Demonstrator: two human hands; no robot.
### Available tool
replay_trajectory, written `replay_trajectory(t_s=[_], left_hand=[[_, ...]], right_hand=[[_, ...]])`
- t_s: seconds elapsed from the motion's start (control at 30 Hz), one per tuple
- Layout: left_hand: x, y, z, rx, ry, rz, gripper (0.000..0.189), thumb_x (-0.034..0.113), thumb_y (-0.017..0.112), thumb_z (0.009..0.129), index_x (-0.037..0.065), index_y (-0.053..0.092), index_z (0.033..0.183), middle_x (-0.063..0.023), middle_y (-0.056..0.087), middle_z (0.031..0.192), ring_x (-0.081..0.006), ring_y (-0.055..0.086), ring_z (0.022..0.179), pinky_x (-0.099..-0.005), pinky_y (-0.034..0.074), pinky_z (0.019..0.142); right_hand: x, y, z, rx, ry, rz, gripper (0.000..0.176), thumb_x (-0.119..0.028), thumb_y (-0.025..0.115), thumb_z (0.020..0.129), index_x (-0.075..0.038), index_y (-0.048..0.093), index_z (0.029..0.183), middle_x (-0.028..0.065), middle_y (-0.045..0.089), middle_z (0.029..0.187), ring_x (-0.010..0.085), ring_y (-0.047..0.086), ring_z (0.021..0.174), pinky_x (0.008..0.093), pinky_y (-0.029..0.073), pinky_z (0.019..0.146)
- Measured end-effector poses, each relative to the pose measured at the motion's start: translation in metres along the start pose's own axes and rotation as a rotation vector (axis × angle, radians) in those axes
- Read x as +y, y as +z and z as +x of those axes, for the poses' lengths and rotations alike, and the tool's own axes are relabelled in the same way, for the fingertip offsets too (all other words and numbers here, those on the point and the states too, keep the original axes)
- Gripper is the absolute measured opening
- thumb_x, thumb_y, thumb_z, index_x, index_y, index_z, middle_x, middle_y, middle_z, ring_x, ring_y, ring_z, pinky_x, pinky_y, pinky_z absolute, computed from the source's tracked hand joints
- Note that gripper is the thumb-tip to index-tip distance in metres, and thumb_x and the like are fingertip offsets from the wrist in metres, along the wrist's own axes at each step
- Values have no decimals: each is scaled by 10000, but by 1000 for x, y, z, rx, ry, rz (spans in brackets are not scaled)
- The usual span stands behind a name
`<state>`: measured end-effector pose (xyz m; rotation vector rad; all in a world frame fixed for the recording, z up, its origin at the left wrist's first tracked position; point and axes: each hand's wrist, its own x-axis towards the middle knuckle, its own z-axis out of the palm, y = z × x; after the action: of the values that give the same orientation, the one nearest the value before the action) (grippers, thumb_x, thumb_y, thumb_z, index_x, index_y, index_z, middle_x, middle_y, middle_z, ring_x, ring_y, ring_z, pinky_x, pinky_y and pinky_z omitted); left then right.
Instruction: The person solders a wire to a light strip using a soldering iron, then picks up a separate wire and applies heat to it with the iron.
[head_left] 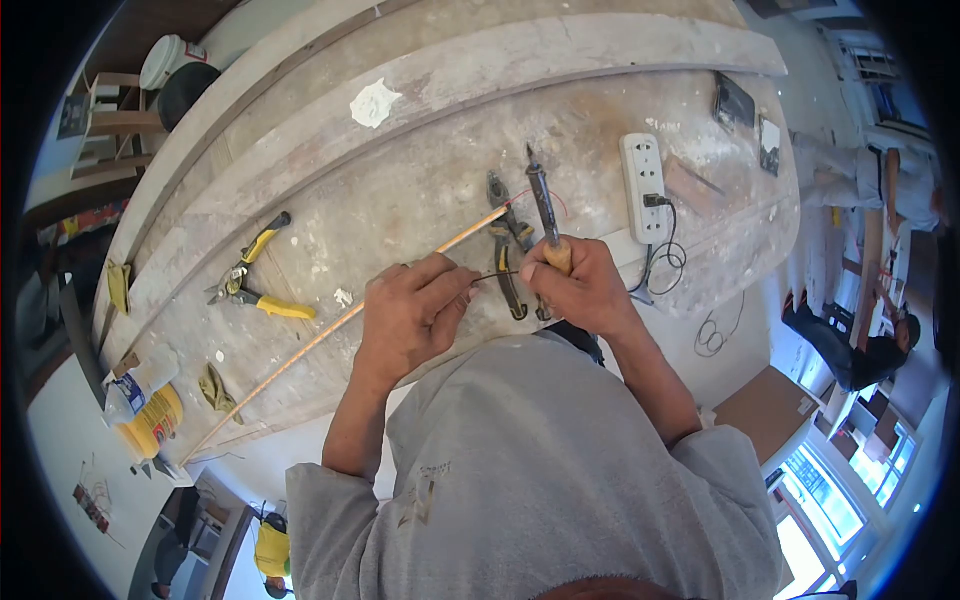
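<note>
Pinching thin wire (497,274) between left hand (410,315) fingers, long axis running rightward to right hand (585,290); right fingers clamped round soldering iron (545,205), tip pointing away.

Yellow-handled snips (250,280) lie open at the left of the dusty worktable (420,190), and a white plaster blotch (373,103) sits near its upper edge. At the right a white power strip (645,188) holds one black plug, its cord (668,255) looping off the table edge. A plastic bottle with a yellow label (148,410) lies at the lower left, with a crumpled green rag (213,387) just beside it.
</note>
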<state>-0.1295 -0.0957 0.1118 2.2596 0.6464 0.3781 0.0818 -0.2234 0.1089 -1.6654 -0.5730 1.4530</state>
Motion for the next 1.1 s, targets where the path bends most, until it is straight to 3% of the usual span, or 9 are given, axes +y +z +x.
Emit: replay_trajectory(t_s=[0.23,0.33,0.6,0.8,0.87,0.97,1.1], left_hand=[[-3,5,-1,15,-58,-167,116,50,790,895,36,795,1010,-96,730,861,-253,695,706,-349,524,633],[-4,4,-1,23,-87,-217,105,36,777,905,26,789,1008,-106,732,860,-246,698,710,-340,524,638],[-3,5,-1,-27,-77,-233,111,45,780,895,36,790,1005,-106,732,857,-248,708,713,-343,533,643],[-3,12,-3,33,30,-75,172,70,802,854,79,808,1026,-67,729,898,-266,677,680,-374,518,620],[-8,21,-8,85,38,110,273,137,825,835,137,786,1106,-26,729,1045,-245,675,748,-388,495,643],[-17,28,-7,114,-112,256,360,159,841,829,147,766,1180,-41,711,1095,-264,675,784,-399,507,683],[-48,38,-8,147,-90,284,360,178,846,830,135,756,1176,-53,707,1084,-281,674,789,-414,513,715]], right_hand=[[7,-7,3,127,-5,206,152,-111,740,1001,40,722,992,-10,604,644,58,537,510,242,417,470],[4,-11,-7,16,-164,174,152,-165,779,1009,-19,748,988,-66,584,680,17,522,589,236,402,529],[19,0,0,69,-173,50,55,-65,730,992,-20,722,1023,-79,570,699,6,468,632,231,375,551],[25,7,1,90,-78,139,64,-68,685,999,-29,679,949,-36,609,694,27,523,575,246,408,508],[25,7,2,101,-41,156,75,-70,676,1003,-29,673,940,-21,618,692,38,540,561,252,420,496],[24,3,2,170,44,194,82,-64,657,1002,-5,658,943,28,636,705,81,562,545,256,454,495],[29,-9,-1,185,19,150,92,-74,652,1001,-6,665,941,30,634,701,87,563,533,257,453,483]])
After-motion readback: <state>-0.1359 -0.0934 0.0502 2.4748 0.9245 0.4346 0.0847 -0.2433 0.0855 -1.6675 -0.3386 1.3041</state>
